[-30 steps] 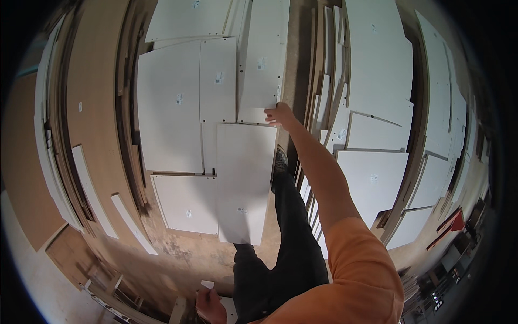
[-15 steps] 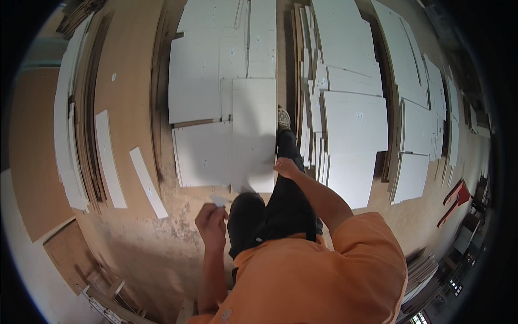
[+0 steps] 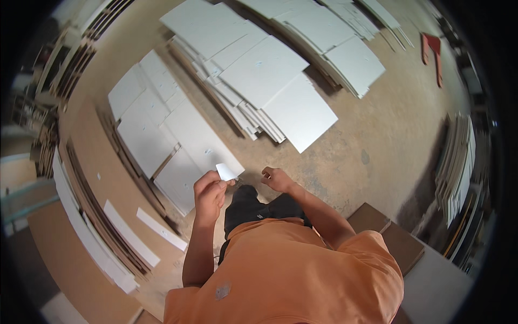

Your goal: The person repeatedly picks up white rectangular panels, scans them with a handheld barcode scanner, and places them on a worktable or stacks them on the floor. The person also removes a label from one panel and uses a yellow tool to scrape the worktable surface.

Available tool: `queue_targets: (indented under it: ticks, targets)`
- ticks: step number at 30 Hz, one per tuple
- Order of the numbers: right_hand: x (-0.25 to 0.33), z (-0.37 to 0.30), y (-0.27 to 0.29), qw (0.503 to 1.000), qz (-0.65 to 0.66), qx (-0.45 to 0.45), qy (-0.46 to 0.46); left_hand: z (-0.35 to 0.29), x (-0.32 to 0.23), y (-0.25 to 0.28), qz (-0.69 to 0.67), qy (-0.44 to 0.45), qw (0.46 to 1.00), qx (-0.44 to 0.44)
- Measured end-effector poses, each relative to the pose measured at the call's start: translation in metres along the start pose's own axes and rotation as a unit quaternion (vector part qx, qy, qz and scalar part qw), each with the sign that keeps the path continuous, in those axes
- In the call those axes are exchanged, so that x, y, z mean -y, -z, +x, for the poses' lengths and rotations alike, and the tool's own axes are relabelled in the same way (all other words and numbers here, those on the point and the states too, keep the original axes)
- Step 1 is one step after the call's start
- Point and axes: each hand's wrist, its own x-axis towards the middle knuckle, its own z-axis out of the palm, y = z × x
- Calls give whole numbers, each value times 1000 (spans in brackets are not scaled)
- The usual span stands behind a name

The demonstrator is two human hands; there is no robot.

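Between the thumb and fingers of my left hand (image 3: 208,195) is a small white slip of paper (image 3: 226,171), held up in front of my body. My right hand (image 3: 277,179) hangs in front of my dark trousers with loosely curled fingers, a little apart, and nothing visible in them. Just ahead of my left hand lies a stack of white panels (image 3: 199,141) of mixed sizes, some bearing small labels. The paper overlaps this stack's near corner in view, apart from it as far as I can see.
Another stack of white panels (image 3: 263,70) lies ahead, with a further one (image 3: 353,65) to its right. Brown boards (image 3: 89,156) and narrow white strips (image 3: 162,229) are at left. Upright panels (image 3: 456,167) stand at right, and a red pallet-jack-like object (image 3: 431,51) sits at far right.
My view has swung to the right, and the stacks now lie slanted. My left hand still holds the paper, raised a little. My right hand has come off my leg area and sits lower.
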Motion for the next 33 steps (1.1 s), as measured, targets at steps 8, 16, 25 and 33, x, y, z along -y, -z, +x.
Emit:
queue_targets:
  ticks: [8,16,25,33]
  targets:
    - [-194,-242,126,903,175,-340,-196,40,119,-281,484,-221,806,259]
    - [-376,-538,181,646,288,-590,-390,-14,204,-600,457,-264,686,501]
    - [-494,-602,152,334,476,-710,-398,-8,302,-869,424,-211,604,641]
    - [-501,-571,139,236,697,-448,-508,-10,356,-1128,372,-220,531,729]
